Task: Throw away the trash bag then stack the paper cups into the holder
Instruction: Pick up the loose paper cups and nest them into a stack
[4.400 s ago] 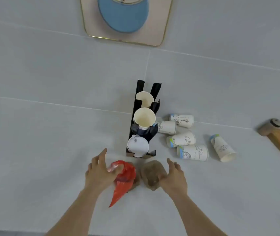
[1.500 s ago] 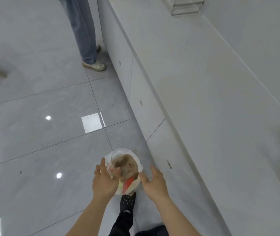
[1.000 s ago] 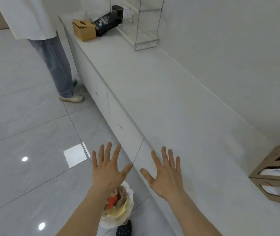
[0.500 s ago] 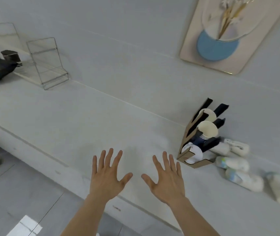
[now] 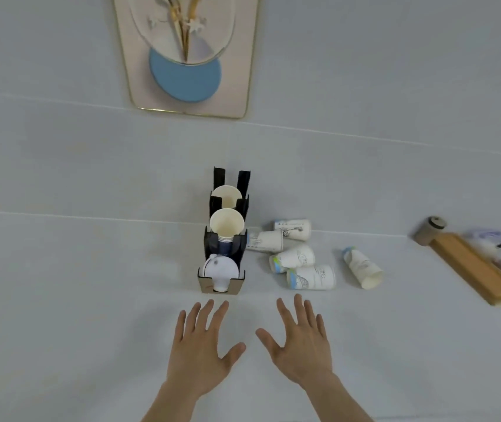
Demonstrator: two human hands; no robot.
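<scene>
Both hands, left hand (image 5: 199,345) and right hand (image 5: 301,342), are spread wide, holding nothing. A clumsy grab might roll the paper cups (image 5: 301,257) away or tip the holder (image 5: 225,239).

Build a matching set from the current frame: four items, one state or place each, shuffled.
Items:
1. left hand
2. cup holder
3. loose paper cups
4. wooden board

States:
A. lying on their sides, right of the holder
B. open, empty, fingers spread
C. far right on the counter, angled
D. upright, cups stacked in its slots

Pairs: 1-B, 2-D, 3-A, 4-C
</scene>
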